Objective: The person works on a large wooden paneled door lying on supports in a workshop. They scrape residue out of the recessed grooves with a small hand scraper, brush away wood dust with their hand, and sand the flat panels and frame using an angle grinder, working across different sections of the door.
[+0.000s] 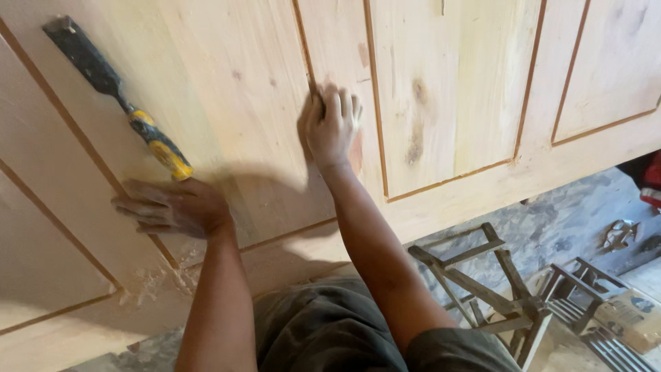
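A pale wooden panelled door (447, 83) lies flat in front of me, with brown grooves framing its panels. My right hand (330, 127) presses on the wood at a groove, fingers curled over something small that I cannot make out. My left hand (172, 207) rests flat on the door, fingers spread, just below a chisel (117, 96) with a yellow and black handle and a dark blade. The chisel lies loose on the panel, its handle end nearly touching my left hand. Wood dust (148, 282) lies by the lower groove corner.
Beyond the door's edge, a grey concrete floor (571, 220) shows on the right. Wooden stool frames (502, 289) stand there, with a cardboard piece (630, 313) and a metal object (620, 234) further right. My dark trousers (330, 331) are below.
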A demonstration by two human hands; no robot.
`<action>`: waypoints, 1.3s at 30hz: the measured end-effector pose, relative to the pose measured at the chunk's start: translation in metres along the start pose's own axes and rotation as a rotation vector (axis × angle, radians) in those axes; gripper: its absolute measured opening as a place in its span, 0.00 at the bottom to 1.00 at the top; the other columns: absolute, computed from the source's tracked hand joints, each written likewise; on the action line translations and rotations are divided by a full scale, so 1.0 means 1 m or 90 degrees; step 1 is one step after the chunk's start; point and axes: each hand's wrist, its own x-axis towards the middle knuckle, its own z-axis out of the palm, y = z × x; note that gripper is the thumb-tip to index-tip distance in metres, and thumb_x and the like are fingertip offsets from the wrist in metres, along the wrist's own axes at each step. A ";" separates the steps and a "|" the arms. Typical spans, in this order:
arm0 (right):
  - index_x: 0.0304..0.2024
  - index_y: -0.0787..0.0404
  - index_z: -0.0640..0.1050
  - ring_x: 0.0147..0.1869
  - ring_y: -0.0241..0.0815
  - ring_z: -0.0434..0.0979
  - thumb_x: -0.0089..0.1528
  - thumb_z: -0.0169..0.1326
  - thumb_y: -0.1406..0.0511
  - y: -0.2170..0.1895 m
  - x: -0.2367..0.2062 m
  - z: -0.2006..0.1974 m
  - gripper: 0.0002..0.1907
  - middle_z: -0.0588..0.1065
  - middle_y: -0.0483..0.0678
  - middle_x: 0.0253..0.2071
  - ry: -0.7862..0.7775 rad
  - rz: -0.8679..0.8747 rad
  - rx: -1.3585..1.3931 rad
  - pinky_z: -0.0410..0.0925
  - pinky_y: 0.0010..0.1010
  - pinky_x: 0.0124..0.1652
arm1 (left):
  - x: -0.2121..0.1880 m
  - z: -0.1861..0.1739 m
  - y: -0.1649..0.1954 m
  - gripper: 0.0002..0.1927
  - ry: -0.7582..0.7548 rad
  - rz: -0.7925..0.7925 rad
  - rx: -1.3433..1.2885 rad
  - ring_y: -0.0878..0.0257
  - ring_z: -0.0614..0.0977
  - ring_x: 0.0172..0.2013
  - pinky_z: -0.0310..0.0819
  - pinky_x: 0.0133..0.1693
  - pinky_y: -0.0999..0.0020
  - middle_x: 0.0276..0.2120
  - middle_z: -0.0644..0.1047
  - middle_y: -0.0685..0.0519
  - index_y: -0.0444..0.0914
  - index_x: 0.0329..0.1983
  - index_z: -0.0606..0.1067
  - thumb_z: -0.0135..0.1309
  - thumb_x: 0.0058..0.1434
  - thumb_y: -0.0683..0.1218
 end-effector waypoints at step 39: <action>0.43 0.63 0.75 0.44 0.53 0.71 0.65 0.55 0.70 0.009 -0.018 0.011 0.05 0.74 0.53 0.40 -0.005 -0.011 -0.057 0.65 0.47 0.49 | 0.007 0.025 -0.016 0.38 0.051 0.011 -0.016 0.35 0.46 0.78 0.40 0.72 0.26 0.78 0.43 0.31 0.34 0.83 0.47 0.41 0.81 0.59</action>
